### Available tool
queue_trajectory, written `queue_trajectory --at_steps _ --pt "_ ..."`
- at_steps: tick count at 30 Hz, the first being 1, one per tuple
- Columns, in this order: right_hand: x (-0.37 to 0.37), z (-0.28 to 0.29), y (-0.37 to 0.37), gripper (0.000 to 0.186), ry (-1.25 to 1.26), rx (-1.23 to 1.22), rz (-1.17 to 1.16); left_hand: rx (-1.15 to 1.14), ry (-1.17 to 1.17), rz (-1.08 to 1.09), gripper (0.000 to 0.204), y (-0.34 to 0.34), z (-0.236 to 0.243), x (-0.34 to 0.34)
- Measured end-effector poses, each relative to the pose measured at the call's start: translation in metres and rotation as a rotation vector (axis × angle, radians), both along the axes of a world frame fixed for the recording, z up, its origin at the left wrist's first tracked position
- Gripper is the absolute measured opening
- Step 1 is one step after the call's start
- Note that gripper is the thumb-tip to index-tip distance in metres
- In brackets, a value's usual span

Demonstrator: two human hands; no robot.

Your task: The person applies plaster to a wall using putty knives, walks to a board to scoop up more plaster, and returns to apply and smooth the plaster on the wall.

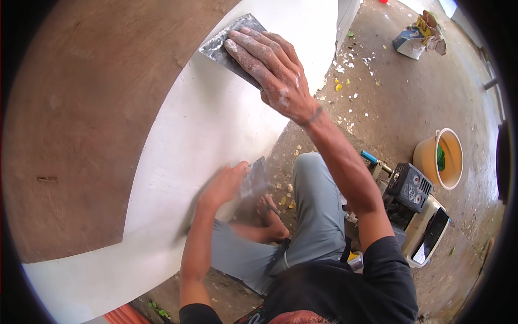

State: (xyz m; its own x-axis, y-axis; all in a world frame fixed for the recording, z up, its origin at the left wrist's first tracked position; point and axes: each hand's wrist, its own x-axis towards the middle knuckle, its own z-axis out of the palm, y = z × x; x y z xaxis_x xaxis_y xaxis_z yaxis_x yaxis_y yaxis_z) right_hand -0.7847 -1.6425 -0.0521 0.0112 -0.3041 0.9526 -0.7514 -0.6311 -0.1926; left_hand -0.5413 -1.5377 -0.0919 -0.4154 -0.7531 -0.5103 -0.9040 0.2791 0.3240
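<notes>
My right hand (278, 73) is far out at the upper middle, fingers laid flat over a wide, thin putty scraper (229, 58). That scraper lies against the smooth white surface (178, 135), with white paste along its left edge. White smears mark the hand's fingers and back. Closer to my body, my left hand (222, 186) grips another flat grey scraper (256, 179), blurred by motion, with whitish residue on its face. The left thumb and fingers close on its edge, beside the white surface. A brown panel (81, 124) borders the white surface on the left.
A cream bucket (426, 157) with something green inside stands at the right. Nearer are a black-and-metal machine (411, 186) and a phone (433, 236) on a pale case. A torn bag (413, 44) sits far right. White chips (345, 113) litter the concrete floor.
</notes>
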Motion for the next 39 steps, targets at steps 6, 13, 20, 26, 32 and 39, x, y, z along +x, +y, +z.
queue_trajectory --at_steps 6,13,20,26,32,39 --pt "-0.002 -0.002 -0.013 0.051 0.137 -0.097 -0.013 -0.003 0.046 0.023 0.024 0.0 0.0 0.005" --pt "-0.003 0.0 -0.024 0.05 0.15 -0.139 -0.004 -0.021 0.052 0.0 0.024 0.002 0.003 0.004" --pt "0.015 -0.019 -0.015 0.056 0.095 -0.029 0.109 -0.03 0.049 0.023 0.023 0.004 0.014 0.004" --pt "0.038 -0.109 0.055 0.061 0.049 0.345 0.192 -0.044 0.047 -0.049 0.021 0.003 0.002 0.0" --pt "0.029 -0.081 0.032 0.063 -0.151 0.172 0.1 -0.042 0.027 -0.055 0.018 0.003 0.0 0.0" --pt "0.102 -0.116 0.078 0.057 -0.215 0.329 0.227 -0.045 0.071 -0.101 0.017 0.0 -0.018 0.016"
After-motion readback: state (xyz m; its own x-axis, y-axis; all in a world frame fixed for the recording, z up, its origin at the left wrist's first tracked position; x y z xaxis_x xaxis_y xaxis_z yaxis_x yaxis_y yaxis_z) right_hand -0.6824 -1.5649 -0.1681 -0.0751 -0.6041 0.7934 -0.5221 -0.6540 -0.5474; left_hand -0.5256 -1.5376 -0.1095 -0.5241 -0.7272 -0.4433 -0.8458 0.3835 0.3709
